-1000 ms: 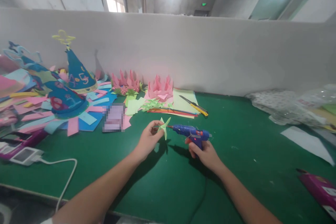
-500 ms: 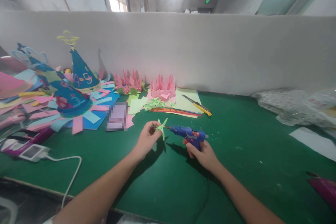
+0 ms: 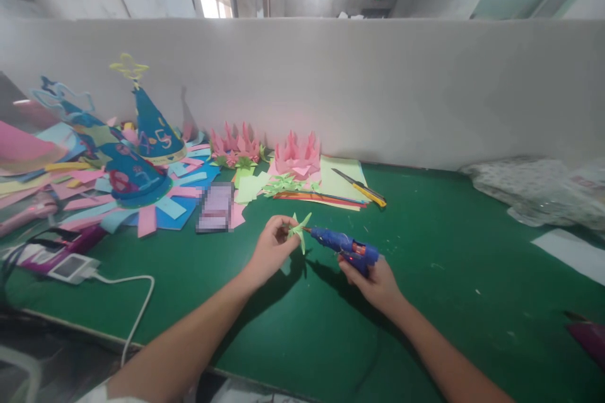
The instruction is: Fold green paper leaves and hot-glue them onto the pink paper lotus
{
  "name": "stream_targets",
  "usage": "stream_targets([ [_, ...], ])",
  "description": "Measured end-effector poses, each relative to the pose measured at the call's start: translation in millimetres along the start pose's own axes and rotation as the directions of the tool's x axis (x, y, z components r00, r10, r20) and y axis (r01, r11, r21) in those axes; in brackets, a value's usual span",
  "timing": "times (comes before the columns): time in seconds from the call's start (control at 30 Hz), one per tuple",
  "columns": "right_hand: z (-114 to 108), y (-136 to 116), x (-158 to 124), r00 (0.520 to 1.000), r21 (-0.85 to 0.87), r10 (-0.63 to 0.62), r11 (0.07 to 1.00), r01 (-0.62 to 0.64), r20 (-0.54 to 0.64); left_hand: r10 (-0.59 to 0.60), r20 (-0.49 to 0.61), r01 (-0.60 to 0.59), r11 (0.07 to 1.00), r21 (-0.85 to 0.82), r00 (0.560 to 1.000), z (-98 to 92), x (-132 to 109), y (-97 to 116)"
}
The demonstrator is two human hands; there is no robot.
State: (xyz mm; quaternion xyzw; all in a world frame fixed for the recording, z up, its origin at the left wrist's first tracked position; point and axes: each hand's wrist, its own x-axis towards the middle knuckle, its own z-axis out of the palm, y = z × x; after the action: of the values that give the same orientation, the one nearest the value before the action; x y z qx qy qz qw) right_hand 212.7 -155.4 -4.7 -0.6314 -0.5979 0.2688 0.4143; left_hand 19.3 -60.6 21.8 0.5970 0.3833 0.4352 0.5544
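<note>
Head view: just below the centre of the frame, the left hand (image 3: 274, 250) has its grip clamped on a pale-green paper star (image 3: 299, 232) above the green counter (image 3: 449, 315). To its right, the right hand's (image 3: 380, 283) grip is closed around a blue glue gun (image 3: 338, 242), nozzle directed at the star, contact indeterminate. Pink paper flowers (image 3: 297, 154) stand near mid-frame, with cone hats (image 3: 158, 132) at left.

A light-green paper star (image 3: 301, 240) with slender, pointed arms is held upright above the tabletop (image 3: 302, 334), arms splayed. The blue hot glue gun (image 3: 338, 241), a small red light (image 3: 350, 258) glowing on its body, slopes slightly, its nozzle tip (image 3: 307, 229) at the star; contact is unclear.
</note>
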Motion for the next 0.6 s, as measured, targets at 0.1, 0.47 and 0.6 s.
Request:
stream_targets([
  [0.1, -1.6, -3.3, -1.3, 0.999, -0.029, -0.046, 0.999, 0.046, 0.005, 0.011, 0.004, -0.011, 0.999, -0.038, 1.0, 0.2, -1.3, 2.6],
  [0.47, -3.3, -6.7, -3.9, 0.996, -0.101, -0.062, 0.993, 0.055, -0.067, 0.045, 0.013, -0.043, 0.991, -0.125, 0.999, 1.2, -5.8, 13.9],
  [0.6, -3.9, -7.3, -3.7, 0.995, -0.111, -0.068, 0.992, 0.06, -0.074, 0.044, 0.026, -0.041, 0.992, -0.123, 0.999, 1.4, -5.6, 14.1],
])
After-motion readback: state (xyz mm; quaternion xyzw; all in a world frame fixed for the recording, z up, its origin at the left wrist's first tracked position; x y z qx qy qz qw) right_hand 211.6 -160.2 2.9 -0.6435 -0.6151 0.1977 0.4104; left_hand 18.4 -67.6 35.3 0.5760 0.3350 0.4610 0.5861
